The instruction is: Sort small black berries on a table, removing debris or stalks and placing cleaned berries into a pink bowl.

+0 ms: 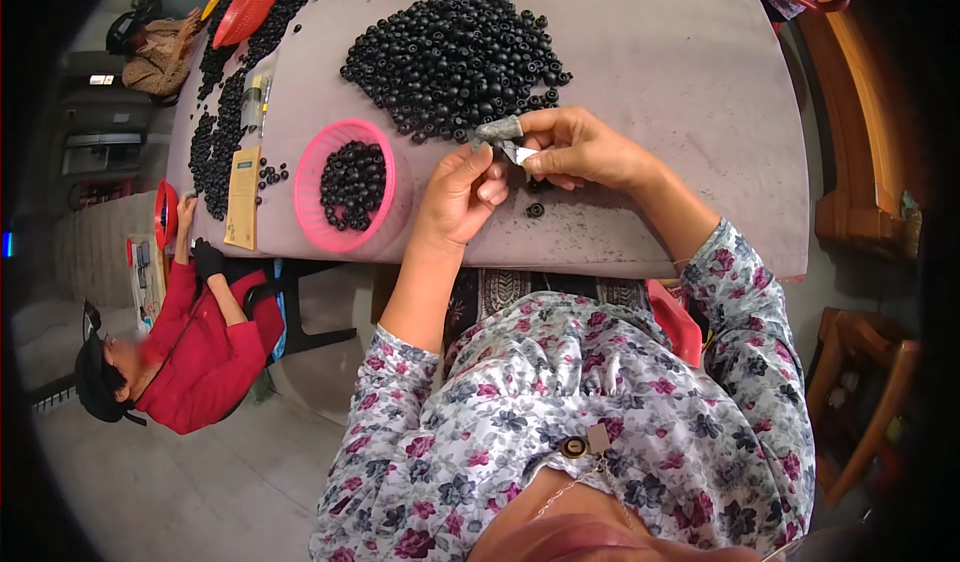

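My left hand (462,198) is closed, its thumb and fingertips pinched around something small and dark that they mostly hide. Against those fingertips works my right hand (590,154), gripping a small white piece (523,156) between thumb and fingers. A grey wrap (498,129) covers the tip of my right index finger. Just beyond both hands rises a heap of round black beads (455,57), some showing holes. To the left of my left hand stands a pink plastic basket (301,200) with more black beads inside. One loose bead (535,210) lies below my right hand.
Dark specks dot the grey tablecloth (640,232). Further left are a tan booklet (242,200), more black beads (205,157) and a red basket (247,7). A co-worker in red (205,377) sits at the left; another person (160,57) is beyond. Wooden furniture (865,112) stands right.
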`<control>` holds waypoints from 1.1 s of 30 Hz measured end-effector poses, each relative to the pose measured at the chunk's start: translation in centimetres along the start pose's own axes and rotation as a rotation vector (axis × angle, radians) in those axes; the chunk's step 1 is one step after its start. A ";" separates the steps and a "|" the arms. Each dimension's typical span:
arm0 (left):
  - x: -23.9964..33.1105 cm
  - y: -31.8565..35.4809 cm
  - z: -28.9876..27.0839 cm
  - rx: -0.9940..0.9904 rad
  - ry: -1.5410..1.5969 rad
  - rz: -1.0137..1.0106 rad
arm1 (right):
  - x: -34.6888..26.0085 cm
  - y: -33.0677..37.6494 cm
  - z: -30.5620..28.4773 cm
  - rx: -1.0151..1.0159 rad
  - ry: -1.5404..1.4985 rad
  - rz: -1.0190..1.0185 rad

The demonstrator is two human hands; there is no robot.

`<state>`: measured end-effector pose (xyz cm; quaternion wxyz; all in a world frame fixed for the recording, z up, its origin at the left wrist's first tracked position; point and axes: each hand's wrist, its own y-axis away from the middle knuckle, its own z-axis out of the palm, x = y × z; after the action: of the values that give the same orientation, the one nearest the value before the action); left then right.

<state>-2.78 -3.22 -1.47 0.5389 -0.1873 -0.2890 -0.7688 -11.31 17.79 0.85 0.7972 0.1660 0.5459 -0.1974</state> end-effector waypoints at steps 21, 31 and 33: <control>-0.2 -0.1 1.1 0.010 0.038 -0.009 | -0.5 0.8 1.3 0.099 -0.009 0.039; -0.1 -0.1 1.4 -0.046 0.002 -0.032 | -0.5 0.9 0.7 0.079 -0.017 0.059; 0.0 0.0 1.3 -0.038 0.006 -0.036 | -0.6 1.0 0.7 0.076 0.004 0.065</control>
<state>-2.81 -2.37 -0.54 0.5222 -0.1899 -0.2760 -0.7843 -10.49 18.38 1.67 0.7953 0.2139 0.5339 -0.1917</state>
